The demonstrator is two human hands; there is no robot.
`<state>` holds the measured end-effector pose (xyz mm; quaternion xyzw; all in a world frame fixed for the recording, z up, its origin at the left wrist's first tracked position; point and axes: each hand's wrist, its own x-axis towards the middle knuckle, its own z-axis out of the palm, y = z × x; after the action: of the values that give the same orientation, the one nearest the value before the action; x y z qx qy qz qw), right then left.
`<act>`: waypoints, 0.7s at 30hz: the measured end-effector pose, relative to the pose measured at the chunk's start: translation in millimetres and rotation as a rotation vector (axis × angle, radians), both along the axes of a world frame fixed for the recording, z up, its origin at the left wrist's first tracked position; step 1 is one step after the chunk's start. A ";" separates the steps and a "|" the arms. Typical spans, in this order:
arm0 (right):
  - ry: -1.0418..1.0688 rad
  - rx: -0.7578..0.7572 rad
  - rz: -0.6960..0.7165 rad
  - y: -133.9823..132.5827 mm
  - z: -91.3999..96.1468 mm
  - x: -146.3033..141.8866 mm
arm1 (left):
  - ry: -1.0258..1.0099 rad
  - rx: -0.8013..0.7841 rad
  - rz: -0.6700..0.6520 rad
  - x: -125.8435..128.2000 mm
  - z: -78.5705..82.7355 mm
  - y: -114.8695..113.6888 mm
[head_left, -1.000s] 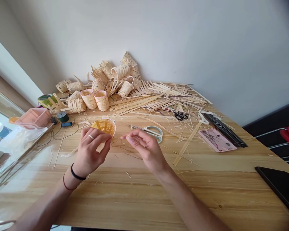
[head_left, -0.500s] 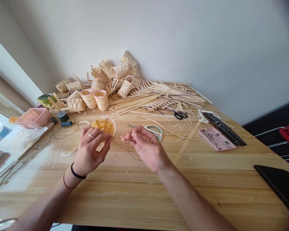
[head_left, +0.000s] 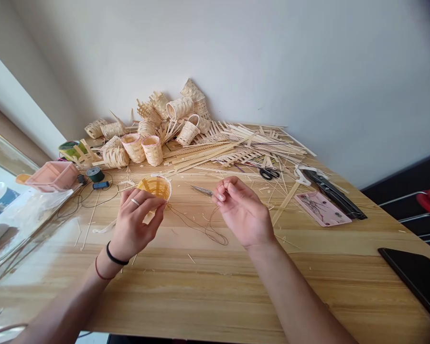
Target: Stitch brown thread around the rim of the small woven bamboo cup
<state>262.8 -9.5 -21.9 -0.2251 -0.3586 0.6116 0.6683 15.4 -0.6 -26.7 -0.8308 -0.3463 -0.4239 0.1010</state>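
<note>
My left hand (head_left: 136,220) is closed, with thumb and fingertips pinching the near right edge of a small yellow woven basket (head_left: 158,185). The basket has a white rim and stands tilted, partly hidden behind my fingers. From that edge a thin brown thread (head_left: 197,225) runs in loose loops over the tabletop up to my right hand (head_left: 244,212). That hand is raised to the right, thumb and fingers pinched on the thread's end; whether a needle is in them I cannot make out. Behind it lie scissors (head_left: 201,190), only their blades showing.
Several pale woven baskets (head_left: 152,150) and bamboo strips (head_left: 208,155) are heaped along the wall. Black scissors (head_left: 268,174), a pink tray (head_left: 322,209) and a black-handled tool (head_left: 333,193) lie right. Thread spools (head_left: 95,174) and a pink box (head_left: 52,176) stand left.
My right hand has moved right and slightly up, away from the basket, drawing the thread out longer. It now covers the scissors' handles. My left hand stays on the basket's edge.
</note>
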 end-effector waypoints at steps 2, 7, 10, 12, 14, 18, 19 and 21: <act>-0.144 0.044 -0.057 -1.4 -2.0 1.4 | 0.001 0.002 -0.008 0.2 0.1 -0.3; -0.743 0.232 -0.168 -10.6 -8.6 -13.5 | 0.005 0.000 -0.032 1.6 0.2 -1.8; -0.945 0.304 -0.224 -15.1 -12.5 -26.6 | 0.011 0.009 -0.047 3.2 0.2 -3.0; -1.008 0.321 -0.249 -16.6 -15.6 -32.6 | 0.017 0.015 -0.055 4.5 0.3 -4.0; -1.039 0.332 -0.272 -17.1 -18.8 -35.8 | 0.023 0.016 -0.058 5.8 0.5 -5.1; -1.052 0.391 -0.320 -16.5 -23.7 -38.0 | 0.039 0.015 -0.073 8.0 1.0 -7.0; -1.053 0.402 -0.330 -16.2 -24.4 -38.5 | 0.041 0.018 -0.077 8.4 1.1 -7.3; -1.058 0.408 -0.348 -15.8 -25.3 -39.7 | 0.045 0.022 -0.082 8.9 1.1 -7.7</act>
<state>223.1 -25.3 -47.2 -0.4217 -0.7112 0.2163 0.5192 24.3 -8.2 -25.6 -0.8523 -0.3050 -0.4128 0.1006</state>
